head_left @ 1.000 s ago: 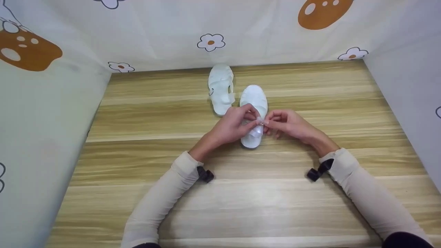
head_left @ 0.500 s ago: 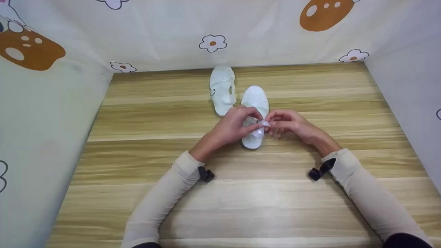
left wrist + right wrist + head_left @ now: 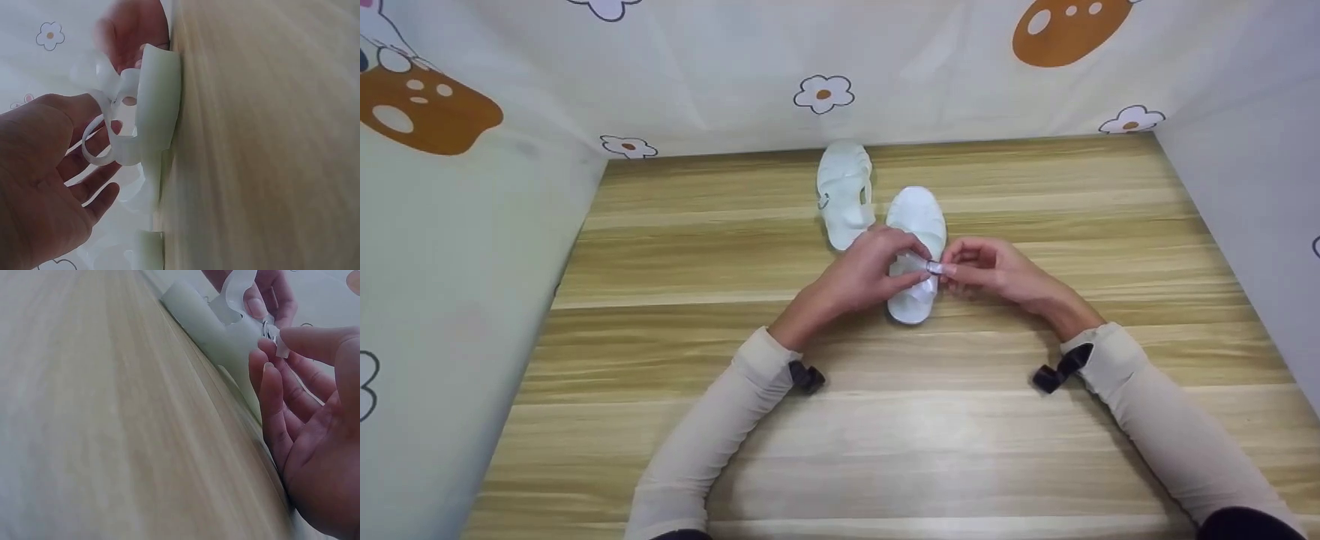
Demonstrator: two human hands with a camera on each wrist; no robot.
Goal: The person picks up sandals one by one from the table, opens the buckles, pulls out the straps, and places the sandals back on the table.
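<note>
A white sandal [image 3: 916,212] lies flat on the wood-grain surface, between both hands in the head view. My left hand [image 3: 870,271] pinches its ankle strap near a small metal buckle [image 3: 268,329]. From the other side my right hand [image 3: 997,274] pinches the strap's end [image 3: 282,347] between thumb and fingers, just past the buckle. The left wrist view shows the strap as a loose loop [image 3: 91,149] above the thick pale sole [image 3: 158,98]. Whether the buckle is fastened, I cannot tell.
A second white sandal [image 3: 844,191] rests farther back and to the left, its toe close to the back wall. Pale cloth walls [image 3: 720,82] with flower prints enclose the wood-grain surface [image 3: 885,450] at the back and sides.
My fingertips were close together at the buckle; my right hand has since shifted slightly right, with the strap's end drawn out between the hands. Both sandals stay in place.
</note>
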